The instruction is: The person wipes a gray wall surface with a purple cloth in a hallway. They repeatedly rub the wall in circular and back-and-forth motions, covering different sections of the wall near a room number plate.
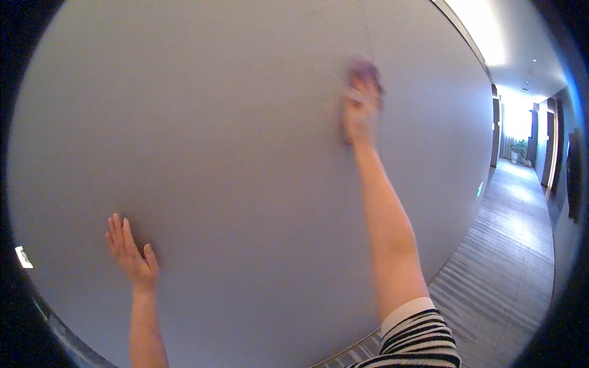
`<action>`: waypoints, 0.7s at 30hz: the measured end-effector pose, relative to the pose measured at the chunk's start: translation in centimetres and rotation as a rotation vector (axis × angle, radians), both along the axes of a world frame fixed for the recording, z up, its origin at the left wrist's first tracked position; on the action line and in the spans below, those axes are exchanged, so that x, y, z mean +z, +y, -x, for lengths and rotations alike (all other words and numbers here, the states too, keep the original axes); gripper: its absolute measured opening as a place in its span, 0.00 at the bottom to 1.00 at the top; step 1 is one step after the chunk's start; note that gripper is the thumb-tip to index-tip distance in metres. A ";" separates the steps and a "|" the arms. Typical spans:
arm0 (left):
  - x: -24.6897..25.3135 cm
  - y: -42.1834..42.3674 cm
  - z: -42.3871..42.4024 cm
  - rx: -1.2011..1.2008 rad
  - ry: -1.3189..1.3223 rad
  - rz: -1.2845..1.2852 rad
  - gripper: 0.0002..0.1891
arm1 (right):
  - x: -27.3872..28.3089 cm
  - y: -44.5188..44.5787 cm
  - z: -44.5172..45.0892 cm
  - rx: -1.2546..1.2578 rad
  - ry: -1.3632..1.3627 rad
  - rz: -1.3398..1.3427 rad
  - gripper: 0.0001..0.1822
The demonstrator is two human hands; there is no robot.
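Note:
A broad grey wall [239, 175] with a fine vertical seam fills most of the view. My right hand [362, 108], blurred by motion, reaches up along it and presses a purple cloth [366, 69] to the surface beside the seam. Lower down at the left, my left hand [131, 253] lies against the wall with its fingers apart and holds nothing. A black-and-white striped sleeve [414, 333] covers my upper right arm.
A striped carpet [501, 248] runs along the corridor at the right. At its far end stand a potted plant [515, 156] and a bright window. A small green sign [479, 189] sits low on the wall; a white plate [24, 257] is at far left.

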State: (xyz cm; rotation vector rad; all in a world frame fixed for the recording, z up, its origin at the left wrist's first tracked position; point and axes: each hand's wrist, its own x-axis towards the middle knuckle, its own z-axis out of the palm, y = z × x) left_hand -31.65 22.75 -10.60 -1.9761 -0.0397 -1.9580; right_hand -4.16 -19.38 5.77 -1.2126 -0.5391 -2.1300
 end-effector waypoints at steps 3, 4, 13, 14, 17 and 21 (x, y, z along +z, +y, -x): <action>0.8 -0.3 0.1 -0.040 0.000 0.003 0.28 | -10.0 -8.7 -4.7 0.013 0.199 -0.192 0.21; 0.9 -0.3 0.4 -0.041 0.003 0.007 0.28 | -13.3 -10.0 -4.8 0.023 0.221 -0.257 0.23; 1.0 -0.8 0.2 -0.092 -0.039 -0.019 0.27 | 0.1 1.7 0.4 -0.085 0.021 0.020 0.20; 0.9 -0.9 0.2 -0.095 -0.041 -0.025 0.26 | 2.3 5.8 2.9 -0.009 0.029 0.098 0.22; -0.5 -0.6 -0.6 -0.153 -0.063 -0.013 0.26 | 4.1 18.2 10.2 0.210 -0.021 0.350 0.26; -1.9 0.5 -1.0 -0.211 -0.132 0.059 0.27 | -0.3 32.5 17.0 0.454 -0.130 0.810 0.25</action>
